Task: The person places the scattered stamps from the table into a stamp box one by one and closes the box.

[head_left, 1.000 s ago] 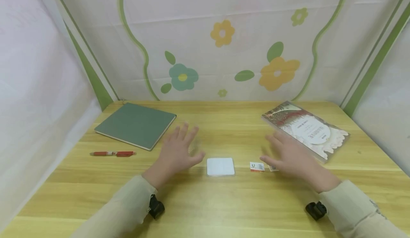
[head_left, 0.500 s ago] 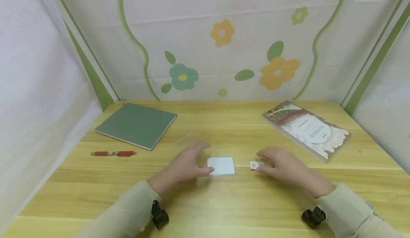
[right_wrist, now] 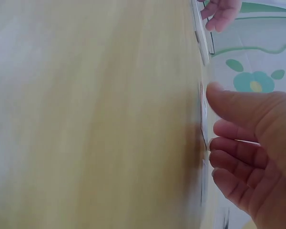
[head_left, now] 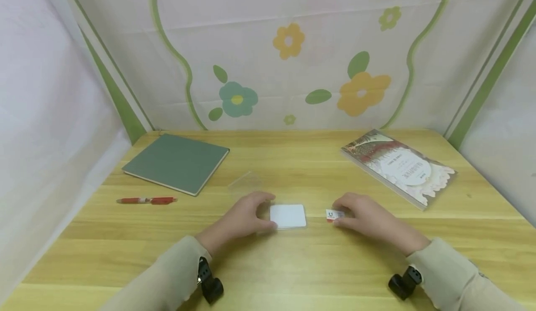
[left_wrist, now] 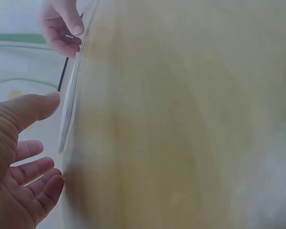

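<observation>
A white, flat, rounded rectangle with a clear rim (head_left: pixel 288 215) lies on the table, resembling a small case. At its left end is my left hand (head_left: pixel 247 215), thumb tip overlapping the near corner and index finger by the far corner. A small white card with a red stripe (head_left: pixel 332 215) lies to the right. My right hand (head_left: pixel 368 217) spans that card's right end, thumb at the near side and fingers at the far side. Both wrist views show a gap between thumb and relaxed fingers. A second small flat piece (right_wrist: pixel 204 183) lies below the right fingers, hidden in the head view.
A thin clear plastic piece (head_left: pixel 247 181) lies behind my left hand. On the left are a green notebook (head_left: pixel 177 162) and a red pen (head_left: pixel 146 200). At the back right lies a book with a patterned cover (head_left: pixel 399 167). A flowered cloth (head_left: pixel 318 69) hangs behind the table.
Both hands have come down from above the table, fingers drawn in from a wide spread. The left reached the white case's end; the right moved over the small cards, covering one.
</observation>
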`<action>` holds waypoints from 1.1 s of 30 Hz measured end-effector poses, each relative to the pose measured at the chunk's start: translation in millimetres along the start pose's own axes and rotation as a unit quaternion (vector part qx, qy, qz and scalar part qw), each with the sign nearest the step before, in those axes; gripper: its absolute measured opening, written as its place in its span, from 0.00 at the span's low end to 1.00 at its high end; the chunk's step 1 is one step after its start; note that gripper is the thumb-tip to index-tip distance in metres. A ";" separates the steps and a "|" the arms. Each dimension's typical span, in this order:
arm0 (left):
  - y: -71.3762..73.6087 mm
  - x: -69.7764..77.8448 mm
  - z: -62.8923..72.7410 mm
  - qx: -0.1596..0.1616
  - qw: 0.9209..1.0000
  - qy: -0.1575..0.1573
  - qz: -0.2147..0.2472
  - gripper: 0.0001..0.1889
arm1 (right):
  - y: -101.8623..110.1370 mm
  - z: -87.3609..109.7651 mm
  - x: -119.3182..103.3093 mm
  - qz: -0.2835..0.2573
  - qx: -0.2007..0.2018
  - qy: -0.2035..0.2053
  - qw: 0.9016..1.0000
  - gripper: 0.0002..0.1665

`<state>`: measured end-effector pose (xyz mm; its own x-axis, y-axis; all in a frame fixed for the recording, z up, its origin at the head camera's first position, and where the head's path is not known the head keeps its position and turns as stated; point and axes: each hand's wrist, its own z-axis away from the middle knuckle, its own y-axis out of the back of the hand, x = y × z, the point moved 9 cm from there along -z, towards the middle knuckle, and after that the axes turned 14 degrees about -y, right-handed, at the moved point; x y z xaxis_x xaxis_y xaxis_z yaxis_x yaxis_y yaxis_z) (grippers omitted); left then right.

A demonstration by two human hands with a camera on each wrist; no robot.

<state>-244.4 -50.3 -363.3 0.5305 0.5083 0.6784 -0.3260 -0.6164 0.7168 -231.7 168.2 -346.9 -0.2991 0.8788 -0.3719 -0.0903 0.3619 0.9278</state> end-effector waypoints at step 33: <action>-8.2 -3.8 -2.4 -0.010 0.999 -0.007 -0.035 0.31 | -6.8 -12.3 10.0 -0.095 -0.038 -0.071 0.992 0.09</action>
<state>-245.7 -45.7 -371.3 0.5635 0.5415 0.6239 -0.3024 -0.5676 0.7658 -245.7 170.7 -356.6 -0.1337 0.8332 -0.5365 -0.2052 0.5064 0.8376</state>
